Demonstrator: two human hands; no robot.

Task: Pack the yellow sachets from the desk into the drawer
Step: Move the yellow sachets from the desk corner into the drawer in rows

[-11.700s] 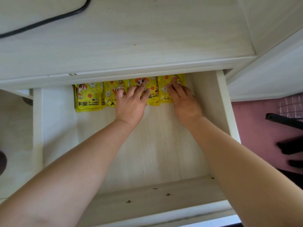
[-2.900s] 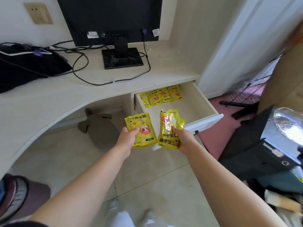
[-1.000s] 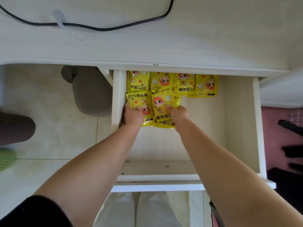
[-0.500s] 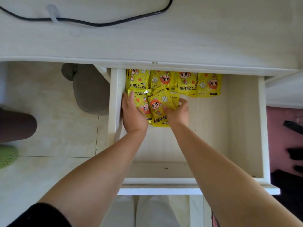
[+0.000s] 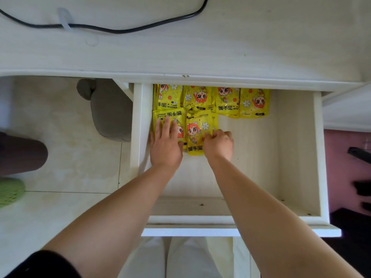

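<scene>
The white drawer (image 5: 319,157) stands pulled out below the desk top (image 5: 200,55). Several yellow hand-warmer sachets (image 5: 227,101) lie in a row along its back. Two more form a second row at the left. My left hand (image 5: 165,146) lies flat, fingers apart, on the left sachet (image 5: 169,115) by the drawer's left wall. My right hand (image 5: 219,145) is curled, fingertips gripping the lower right edge of the neighbouring sachet (image 5: 197,130), which lies flat on the drawer floor.
A black cable (image 5: 120,30) runs across the desk top. On the tiled floor to the left sit a grey cushion-like object (image 5: 109,111), a dark item (image 5: 22,153) and something green (image 5: 9,192). Dark objects (image 5: 360,155) stand to the right on pink flooring.
Both hands brought two sachets from in front of the desk into the drawer and laid them down as a second row. My left hand has flattened onto its sachet since half a second ago.
</scene>
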